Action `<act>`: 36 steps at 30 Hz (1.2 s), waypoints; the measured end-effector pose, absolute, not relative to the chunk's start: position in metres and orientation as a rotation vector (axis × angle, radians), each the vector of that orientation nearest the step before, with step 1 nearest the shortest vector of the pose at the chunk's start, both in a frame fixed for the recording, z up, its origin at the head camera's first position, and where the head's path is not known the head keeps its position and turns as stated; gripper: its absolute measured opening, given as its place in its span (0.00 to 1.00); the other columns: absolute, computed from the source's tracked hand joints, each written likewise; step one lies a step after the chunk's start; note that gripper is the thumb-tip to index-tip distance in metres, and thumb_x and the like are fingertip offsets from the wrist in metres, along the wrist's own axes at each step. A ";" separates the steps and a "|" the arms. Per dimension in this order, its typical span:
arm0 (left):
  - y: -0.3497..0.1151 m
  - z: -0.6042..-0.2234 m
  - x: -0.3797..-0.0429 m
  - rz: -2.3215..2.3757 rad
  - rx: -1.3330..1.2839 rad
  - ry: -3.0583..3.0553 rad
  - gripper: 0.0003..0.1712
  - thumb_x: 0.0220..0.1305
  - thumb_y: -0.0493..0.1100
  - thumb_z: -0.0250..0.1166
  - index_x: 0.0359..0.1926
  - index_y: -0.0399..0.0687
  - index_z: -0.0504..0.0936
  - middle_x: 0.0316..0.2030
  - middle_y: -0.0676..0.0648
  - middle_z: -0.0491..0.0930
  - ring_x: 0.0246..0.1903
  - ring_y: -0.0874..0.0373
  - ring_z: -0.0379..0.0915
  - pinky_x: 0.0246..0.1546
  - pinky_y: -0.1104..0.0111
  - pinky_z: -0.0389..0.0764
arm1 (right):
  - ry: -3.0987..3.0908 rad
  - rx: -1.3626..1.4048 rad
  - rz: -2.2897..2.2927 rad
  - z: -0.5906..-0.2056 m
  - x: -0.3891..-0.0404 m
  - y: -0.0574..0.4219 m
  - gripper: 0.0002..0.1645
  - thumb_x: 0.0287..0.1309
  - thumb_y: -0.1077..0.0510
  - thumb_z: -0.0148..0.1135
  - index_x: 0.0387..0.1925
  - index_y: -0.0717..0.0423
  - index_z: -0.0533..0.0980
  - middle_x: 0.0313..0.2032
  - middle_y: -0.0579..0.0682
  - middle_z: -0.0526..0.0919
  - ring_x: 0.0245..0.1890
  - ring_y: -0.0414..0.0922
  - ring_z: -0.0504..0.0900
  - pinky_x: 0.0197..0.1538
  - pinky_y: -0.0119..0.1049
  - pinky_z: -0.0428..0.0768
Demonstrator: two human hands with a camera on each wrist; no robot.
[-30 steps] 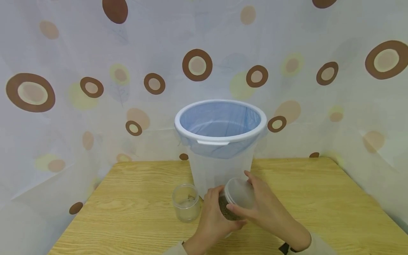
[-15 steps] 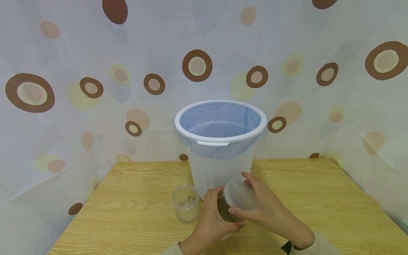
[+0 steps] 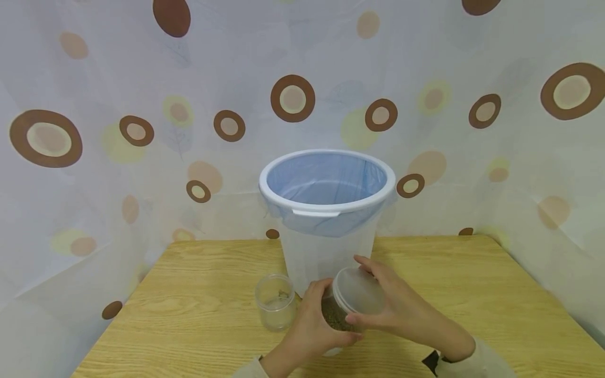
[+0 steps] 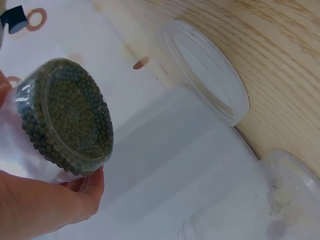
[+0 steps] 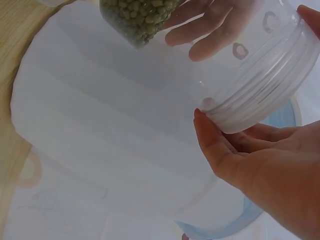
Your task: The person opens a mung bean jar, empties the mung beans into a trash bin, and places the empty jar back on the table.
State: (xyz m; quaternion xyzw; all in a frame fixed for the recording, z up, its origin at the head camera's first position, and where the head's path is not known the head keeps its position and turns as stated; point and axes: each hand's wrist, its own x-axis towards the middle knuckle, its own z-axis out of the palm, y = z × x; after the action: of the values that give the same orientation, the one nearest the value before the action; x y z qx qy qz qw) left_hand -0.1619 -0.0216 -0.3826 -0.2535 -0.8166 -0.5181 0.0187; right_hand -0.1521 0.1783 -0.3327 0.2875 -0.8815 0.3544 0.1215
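Observation:
My left hand grips the clear plastic jar, which is tilted over the table. Small green beans fill its bottom end, seen through the base in the left wrist view. The fingers and thumb of my right hand hold the rim of the frosted screw lid at the jar's top. In the right wrist view the ridged side of the lid shows between thumb and fingers, and the left fingers show through the jar wall. A second translucent lid lies by the bin, mostly hidden behind my left hand in the head view.
Just beyond my hands a tall white bin with a blue liner stands on the wooden table. To its left is an open clear jar with some brownish bits inside. A patterned curtain surrounds the table.
Both hands keep hold of the jar and its lid. The right hand and forearm have shifted slightly right and down, and the left hand sits marginally lower.

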 end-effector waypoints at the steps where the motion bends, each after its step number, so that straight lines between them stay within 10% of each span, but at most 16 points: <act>1: -0.022 -0.382 -0.162 -1.624 -0.797 -2.535 0.48 0.41 0.52 0.80 0.62 0.50 0.65 0.54 0.54 0.67 0.54 0.56 0.65 0.57 0.55 0.67 | -2.570 0.856 1.034 -0.332 -0.152 0.179 0.55 0.44 0.44 0.76 0.68 0.62 0.58 0.56 0.60 0.71 0.51 0.51 0.73 0.45 0.39 0.77; 31: -0.032 -0.378 -0.161 -1.850 -0.945 -2.574 0.47 0.42 0.46 0.79 0.64 0.53 0.65 0.56 0.55 0.69 0.56 0.58 0.66 0.59 0.62 0.66 | -2.522 1.310 1.201 -0.328 -0.157 0.197 0.56 0.46 0.57 0.72 0.73 0.50 0.52 0.66 0.51 0.64 0.59 0.44 0.68 0.54 0.35 0.73; 36: -0.028 -0.380 -0.161 -1.728 -0.936 -2.560 0.49 0.42 0.47 0.79 0.64 0.53 0.64 0.56 0.53 0.66 0.54 0.56 0.64 0.56 0.61 0.67 | -2.616 1.137 1.232 -0.327 -0.155 0.193 0.56 0.50 0.51 0.73 0.73 0.54 0.51 0.68 0.57 0.62 0.64 0.54 0.66 0.57 0.47 0.72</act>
State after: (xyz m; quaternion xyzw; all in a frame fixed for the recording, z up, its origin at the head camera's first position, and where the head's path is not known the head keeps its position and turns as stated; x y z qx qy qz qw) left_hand -0.1612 -0.0275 -0.3804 -0.2897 -0.7924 -0.5350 -0.0431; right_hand -0.1551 0.1934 -0.3271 0.3658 -0.8419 0.3963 0.0173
